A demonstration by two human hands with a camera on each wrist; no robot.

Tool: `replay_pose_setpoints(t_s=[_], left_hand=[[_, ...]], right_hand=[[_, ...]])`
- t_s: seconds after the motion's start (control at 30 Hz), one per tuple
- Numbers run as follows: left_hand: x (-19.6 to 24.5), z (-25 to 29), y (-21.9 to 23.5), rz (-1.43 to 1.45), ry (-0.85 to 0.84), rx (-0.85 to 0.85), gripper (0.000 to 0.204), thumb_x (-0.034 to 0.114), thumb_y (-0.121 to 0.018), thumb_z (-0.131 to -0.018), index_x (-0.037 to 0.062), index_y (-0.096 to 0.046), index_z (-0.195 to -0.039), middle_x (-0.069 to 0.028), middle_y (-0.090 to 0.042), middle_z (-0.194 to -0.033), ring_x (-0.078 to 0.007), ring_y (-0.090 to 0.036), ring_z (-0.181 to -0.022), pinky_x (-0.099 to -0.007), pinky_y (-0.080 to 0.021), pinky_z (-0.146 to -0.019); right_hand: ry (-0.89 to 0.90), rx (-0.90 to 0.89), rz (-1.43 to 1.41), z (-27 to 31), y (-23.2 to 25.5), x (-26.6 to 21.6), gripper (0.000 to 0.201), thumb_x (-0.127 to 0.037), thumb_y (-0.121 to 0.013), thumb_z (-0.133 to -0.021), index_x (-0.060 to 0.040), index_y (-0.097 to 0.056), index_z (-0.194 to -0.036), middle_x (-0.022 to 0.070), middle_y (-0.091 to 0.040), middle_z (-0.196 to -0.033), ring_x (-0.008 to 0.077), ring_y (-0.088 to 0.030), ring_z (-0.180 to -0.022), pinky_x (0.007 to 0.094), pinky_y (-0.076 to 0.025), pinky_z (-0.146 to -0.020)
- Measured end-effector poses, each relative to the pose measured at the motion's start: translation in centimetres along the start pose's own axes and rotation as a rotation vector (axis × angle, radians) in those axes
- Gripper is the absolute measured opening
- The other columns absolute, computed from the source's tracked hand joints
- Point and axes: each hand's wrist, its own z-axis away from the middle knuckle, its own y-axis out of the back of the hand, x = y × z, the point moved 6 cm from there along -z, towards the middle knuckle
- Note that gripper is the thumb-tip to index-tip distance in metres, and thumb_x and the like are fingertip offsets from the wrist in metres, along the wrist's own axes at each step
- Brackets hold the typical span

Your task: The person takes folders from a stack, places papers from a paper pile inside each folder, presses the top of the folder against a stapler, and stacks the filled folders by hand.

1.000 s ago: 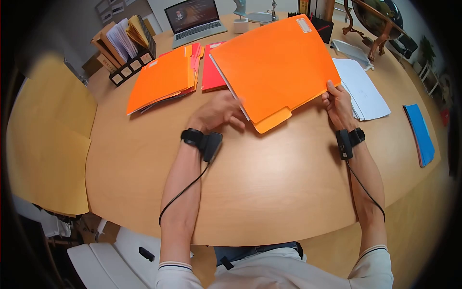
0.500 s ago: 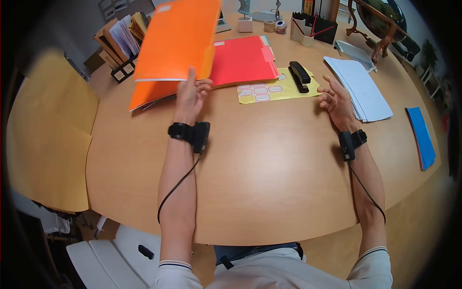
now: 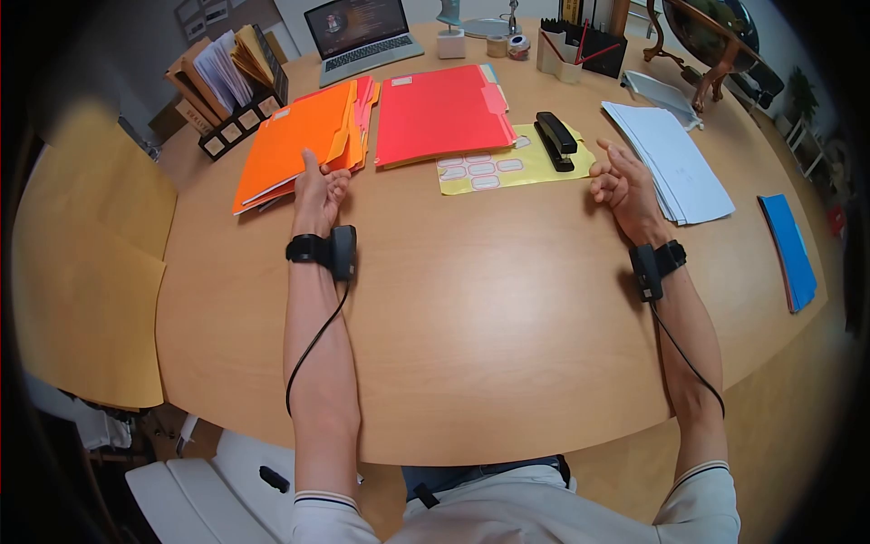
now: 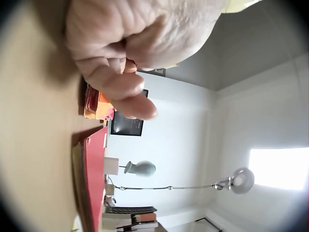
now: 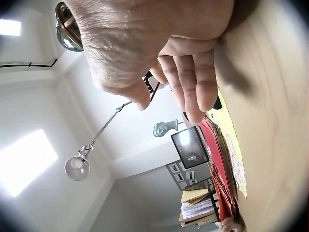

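On the left of the head view lies a stack of orange folders [image 3: 294, 136], with red ones showing under its right side. My left hand [image 3: 319, 195] is at the stack's near edge, thumb over the top folder and the other fingers loosely bent. My right hand [image 3: 627, 186] rests on the table, fingers relaxed and holding nothing. Just left of it a black stapler [image 3: 555, 140] stands on a yellow sheet [image 3: 467, 177] with red-bordered labels. Red folders [image 3: 444, 113] overlap that sheet's far left part. White papers [image 3: 666, 159] lie close to the right hand.
A laptop [image 3: 362, 36] is open at the back, left of a small bust [image 3: 450, 41]. The file rack [image 3: 240, 122] stands far left. Pen holders [image 3: 566, 63], a tray [image 3: 662, 95] and a globe [image 3: 716, 36] stand back right. Blue folders [image 3: 788, 254] lie at the right edge.
The orange folder went from my right hand to my left, swung leftward and came down on the orange stack. My right hand let go and stayed by the white papers.
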Motion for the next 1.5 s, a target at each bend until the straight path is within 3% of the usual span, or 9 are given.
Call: replay_pose_setpoints(t_s=[0.2, 0.27, 0.33, 0.47, 0.53, 0.73, 1.07, 1.23, 1.5], left_hand=[[-0.2, 2.4, -3.9, -0.722, -0.117, -0.106, 0.042, 0.04, -0.075, -0.094, 0.0104, -0.052, -0.074, -0.0049, -0.058, -0.062, -0.0061, -0.046, -0.041, -0.0209, -0.024, -0.036], [-0.7, 1.9, -4.6, -0.866, -0.166, -0.104, 0.03, 0.027, -0.081, -0.088, 0.0049, -0.062, -0.083, -0.0027, -0.061, -0.067, -0.0073, -0.052, -0.049, -0.0226, -0.035, -0.042], [-0.5, 2.2, -6.6, -1.068, -0.689, -0.244, 0.024, 0.017, -0.083, -0.083, 0.0004, -0.071, -0.095, -0.0044, -0.064, -0.071, -0.0121, -0.062, -0.063, -0.0267, -0.05, -0.058], [-1.7, 1.8, -6.8, -1.296, -0.828, -0.157, 0.033, 0.014, -0.08, -0.083, 0.0007, -0.075, -0.112, -0.0069, -0.069, -0.08, -0.0153, -0.066, -0.076, -0.0303, -0.054, -0.076], [-2.4, 1.4, -6.4, -1.314, -0.753, -0.182, 0.034, 0.015, -0.076, -0.088, 0.0068, -0.074, -0.121, -0.0162, -0.072, -0.088, -0.03, -0.069, -0.078, -0.0383, -0.055, -0.08], [-1.6, 1.1, -6.0, -1.103, -0.523, -0.167, 0.031, 0.02, -0.073, -0.094, 0.0021, -0.073, -0.119, -0.0125, -0.073, -0.091, -0.0152, -0.071, -0.081, -0.0303, -0.058, -0.07], [-0.8, 2.7, -5.3, -0.325, -0.333, -0.054, 0.024, 0.009, -0.074, -0.093, -0.0015, -0.069, -0.114, -0.008, -0.072, -0.102, -0.0155, -0.07, -0.091, -0.0252, -0.06, -0.075], [-1.1, 3.5, -6.7, 0.149, 0.022, -0.505, 0.059, -0.001, -0.07, -0.091, 0.0016, -0.044, -0.144, -0.0075, -0.065, -0.126, -0.0157, -0.07, -0.1, -0.0265, -0.06, -0.085], [-3.1, 8.4, -11.1, -0.273, 0.042, -0.903, 0.079, -0.002, -0.078, -0.082, 0.0015, -0.039, -0.15, -0.0082, -0.065, -0.129, -0.0141, -0.07, -0.1, -0.0271, -0.059, -0.088]], right_hand=[[-0.018, -0.018, 0.006, 0.3, -0.7, -0.2, 0.05, -0.028, -0.059, -0.103, 0.0065, -0.049, -0.138, 0.009, -0.067, -0.086, 0.0135, -0.066, -0.066, 0.0229, -0.052, -0.057], [-0.023, -0.016, 0.002, 0.4, -0.7, -0.2, 0.048, -0.028, -0.059, -0.103, 0.0063, -0.051, -0.136, 0.0083, -0.067, -0.086, 0.0132, -0.065, -0.066, 0.0228, -0.052, -0.058], [-0.027, -0.013, -0.003, 0.3, -0.6, -0.1, 0.047, -0.029, -0.06, -0.103, 0.006, -0.052, -0.134, 0.0076, -0.066, -0.086, 0.0128, -0.065, -0.066, 0.0227, -0.052, -0.058], [-0.032, -0.027, -0.012, 0.0, -0.3, 0.2, 0.047, -0.03, -0.061, -0.103, 0.0053, -0.054, -0.133, 0.0072, -0.066, -0.086, 0.0126, -0.064, -0.066, 0.0231, -0.052, -0.058], [-0.038, -0.024, -0.019, 0.1, -0.3, 0.2, 0.047, -0.03, -0.061, -0.103, 0.0053, -0.054, -0.133, 0.0074, -0.066, -0.086, 0.0127, -0.064, -0.066, 0.0234, -0.052, -0.058], [-0.042, -0.032, -0.015, 0.1, -0.3, 0.2, 0.047, -0.031, -0.062, -0.102, 0.0053, -0.055, -0.132, 0.0078, -0.066, -0.086, 0.0127, -0.064, -0.066, 0.0234, -0.052, -0.058], [-0.062, -0.038, 0.015, 0.0, -0.2, 0.5, 0.044, -0.03, -0.066, -0.1, 0.0046, -0.059, -0.126, 0.0073, -0.066, -0.085, 0.0123, -0.064, -0.065, 0.023, -0.051, -0.056], [-0.073, -0.036, 0.027, 0.0, -0.3, 0.7, 0.043, -0.032, -0.067, -0.099, 0.0044, -0.061, -0.121, 0.0077, -0.066, -0.084, 0.0123, -0.065, -0.065, 0.0222, -0.05, -0.055], [-0.092, -0.091, -0.064, -0.2, -1.0, 0.7, 0.06, -0.05, -0.056, -0.103, 0.0048, -0.054, -0.127, 0.0128, -0.07, -0.092, 0.0164, -0.071, -0.074, 0.0274, -0.059, -0.062]])
